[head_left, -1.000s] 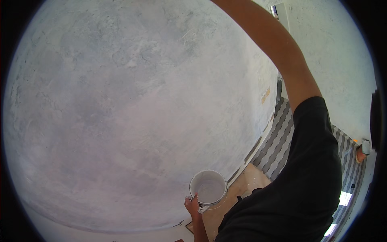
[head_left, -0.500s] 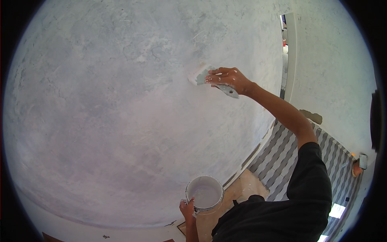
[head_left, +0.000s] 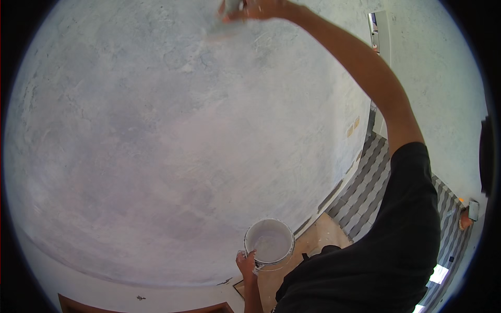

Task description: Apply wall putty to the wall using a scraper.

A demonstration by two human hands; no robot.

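Observation:
High on the wall (head_left: 188,135), my right hand (head_left: 255,9) is closed round a wide flat paintbrush (head_left: 228,27). The brush is smeared by motion, with its bristle end at the wall. White splashes show on that hand. Low in front of me, my left hand (head_left: 247,264) grips the rim of a white bucket (head_left: 291,241), its thumb over the edge. Pale, whitish paint (head_left: 271,245) lies inside the bucket. The wall carries patchy grey, white and faintly pink streaks.
At the lower right, a brown sheet (head_left: 315,240) covers part of the grey-and-white patterned floor (head_left: 360,201). A narrow opening (head_left: 373,31) stands between two walls at the upper right. A brown wooden edge (head_left: 156,309) shows at the bottom.
My right hand has swept the paintbrush up and to the left, with the arm stretching higher. My left hand still holds the bucket, which sits slightly higher and further right in view.

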